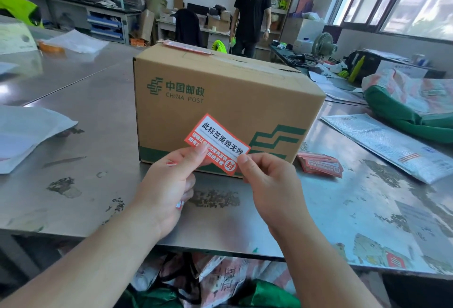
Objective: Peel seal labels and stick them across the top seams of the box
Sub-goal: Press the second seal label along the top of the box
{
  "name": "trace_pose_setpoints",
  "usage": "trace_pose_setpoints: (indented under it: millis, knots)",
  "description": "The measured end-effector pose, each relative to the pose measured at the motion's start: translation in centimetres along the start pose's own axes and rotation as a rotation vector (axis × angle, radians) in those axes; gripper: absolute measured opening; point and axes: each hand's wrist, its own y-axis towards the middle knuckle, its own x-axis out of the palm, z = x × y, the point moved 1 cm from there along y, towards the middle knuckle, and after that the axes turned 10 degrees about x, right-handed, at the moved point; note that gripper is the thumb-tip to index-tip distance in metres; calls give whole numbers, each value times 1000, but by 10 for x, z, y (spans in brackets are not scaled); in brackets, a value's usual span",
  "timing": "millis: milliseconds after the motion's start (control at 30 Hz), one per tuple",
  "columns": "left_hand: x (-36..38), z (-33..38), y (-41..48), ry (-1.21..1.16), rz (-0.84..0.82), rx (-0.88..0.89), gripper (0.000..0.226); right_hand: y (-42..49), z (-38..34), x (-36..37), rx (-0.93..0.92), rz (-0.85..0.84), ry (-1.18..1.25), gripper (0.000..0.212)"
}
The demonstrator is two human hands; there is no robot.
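A brown China Post cardboard box stands on the steel table, its top flaps shut. One red seal label lies on its far top edge. I hold a red and white seal label in front of the box's near face. My left hand pinches its lower left edge, and something small and white sits in that palm. My right hand pinches its lower right corner. A stack of more red labels lies on the table to the right of the box.
A silver padded mailer and green and white mail sacks lie to the right. White envelopes lie to the left. A person in black stands beyond the box. Bags sit under the table's near edge.
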Motion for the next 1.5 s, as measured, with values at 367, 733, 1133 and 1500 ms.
trace_pose_setpoints:
  millis: [367,733,1133,1500]
  knots:
    - [-17,40,4,473,-100,169,34,5,-55,-16,-99,-18,-75,31]
    - [-23,102,38,274,-190,156,60,22,-100,-25,-65,-263,46,31]
    - [23,178,74,634,-247,257,38,60,-163,-39,8,-175,19,26]
    - [66,169,169,1003,-141,286,37,148,-190,-24,173,-51,-324,20]
